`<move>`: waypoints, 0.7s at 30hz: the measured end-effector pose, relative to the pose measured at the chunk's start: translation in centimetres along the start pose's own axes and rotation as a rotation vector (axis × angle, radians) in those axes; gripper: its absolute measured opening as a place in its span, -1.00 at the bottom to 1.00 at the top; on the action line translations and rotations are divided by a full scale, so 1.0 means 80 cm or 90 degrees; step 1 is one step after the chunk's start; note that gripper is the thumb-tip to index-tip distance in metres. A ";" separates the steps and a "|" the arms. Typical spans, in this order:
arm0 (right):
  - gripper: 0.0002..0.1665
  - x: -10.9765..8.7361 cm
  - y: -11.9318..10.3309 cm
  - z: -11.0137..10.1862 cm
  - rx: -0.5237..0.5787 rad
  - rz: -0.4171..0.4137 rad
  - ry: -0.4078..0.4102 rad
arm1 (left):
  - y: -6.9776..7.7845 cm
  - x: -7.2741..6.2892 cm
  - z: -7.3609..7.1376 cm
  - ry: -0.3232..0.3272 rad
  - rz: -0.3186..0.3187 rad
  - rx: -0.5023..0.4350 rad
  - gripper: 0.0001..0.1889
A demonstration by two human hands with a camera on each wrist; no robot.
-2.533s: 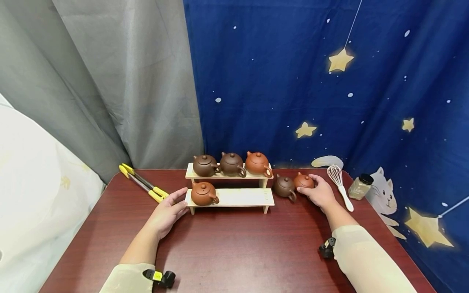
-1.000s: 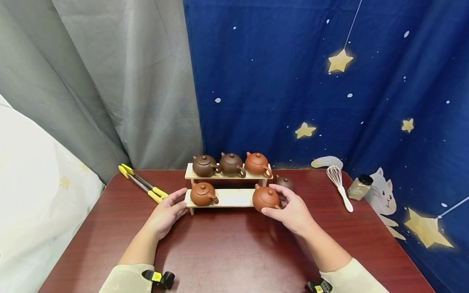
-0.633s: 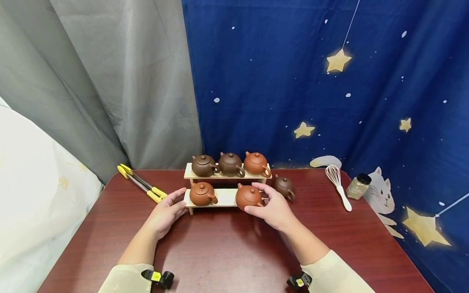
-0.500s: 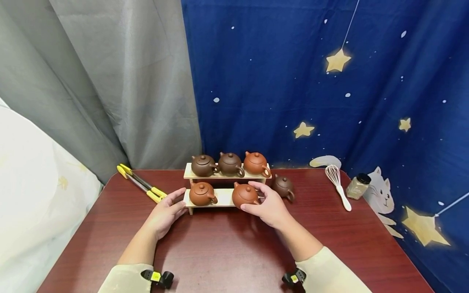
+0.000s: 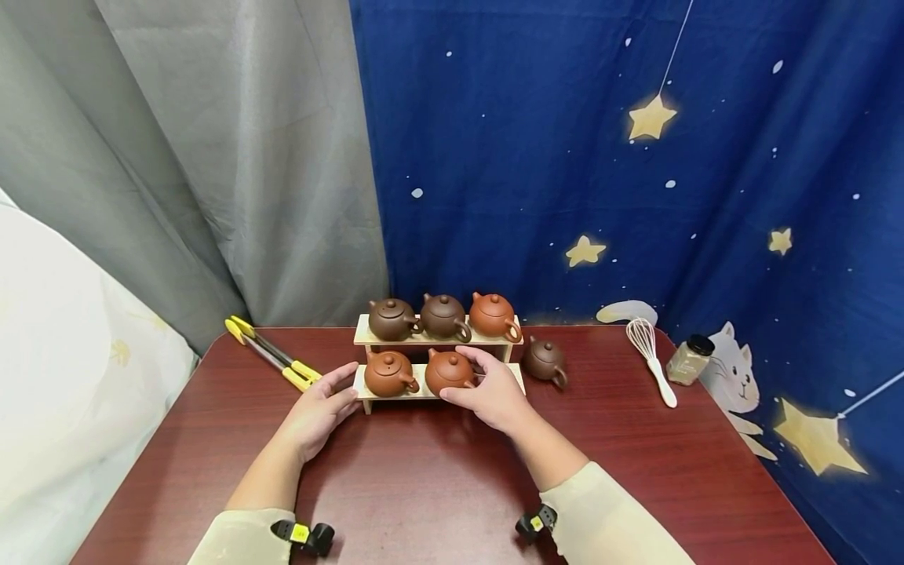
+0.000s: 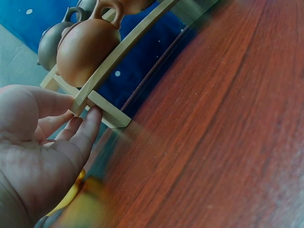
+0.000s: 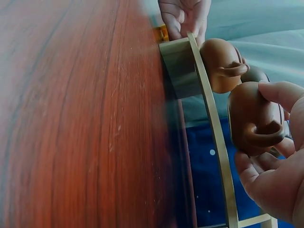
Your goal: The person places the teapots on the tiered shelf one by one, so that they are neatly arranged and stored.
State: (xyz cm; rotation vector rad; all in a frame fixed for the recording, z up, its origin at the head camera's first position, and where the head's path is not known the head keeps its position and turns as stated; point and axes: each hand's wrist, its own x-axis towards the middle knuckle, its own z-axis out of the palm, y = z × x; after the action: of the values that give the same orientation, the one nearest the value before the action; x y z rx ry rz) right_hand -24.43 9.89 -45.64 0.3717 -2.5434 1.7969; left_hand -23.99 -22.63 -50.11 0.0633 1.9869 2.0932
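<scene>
My right hand [image 5: 494, 396] grips a reddish-brown clay teapot [image 5: 448, 373] from its handle side, thumb in front and fingers behind. In the right wrist view this teapot [image 7: 251, 114] shows a narrow gap to the lower board of the two-tier wooden stand [image 5: 514, 382]. Another reddish teapot [image 5: 388, 373] sits at that board's left end, just beside the held one. My left hand [image 5: 318, 416] pinches the stand's left end; the left wrist view shows the thumb [image 6: 54, 102] on the board's edge and fingers beneath. Two dark brown teapots [image 5: 443, 316] and one reddish teapot [image 5: 492, 314] stand on the upper tier.
One dark brown teapot [image 5: 544, 359] rests on the red-brown table [image 5: 424, 486], right of the stand. Farther right lie a white whisk [image 5: 657, 365] and a black-lidded jar [image 5: 690, 361]. Yellow-tipped tongs [image 5: 271, 351] lie at the left. Curtains hang behind.
My right hand has picked up the reddish teapot from the table at the right and carried it left, over the lower tier to its middle. My left hand stays at the stand's end.
</scene>
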 end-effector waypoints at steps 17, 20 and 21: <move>-0.05 0.012 0.006 0.015 -0.033 0.004 -0.006 | 0.000 -0.001 0.000 0.000 -0.004 0.000 -0.31; -0.05 0.013 0.005 0.015 -0.033 0.007 -0.008 | 0.000 -0.001 0.000 0.000 -0.002 0.000 -0.31; -0.05 0.013 0.005 0.015 -0.033 0.006 -0.008 | 0.000 0.000 0.000 0.000 -0.002 0.000 -0.31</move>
State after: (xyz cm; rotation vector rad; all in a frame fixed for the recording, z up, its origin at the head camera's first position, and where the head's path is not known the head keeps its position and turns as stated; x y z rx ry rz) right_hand -25.37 8.70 -46.25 0.3717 -2.5999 1.7330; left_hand -23.95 -22.62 -50.09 0.0605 1.9851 2.0915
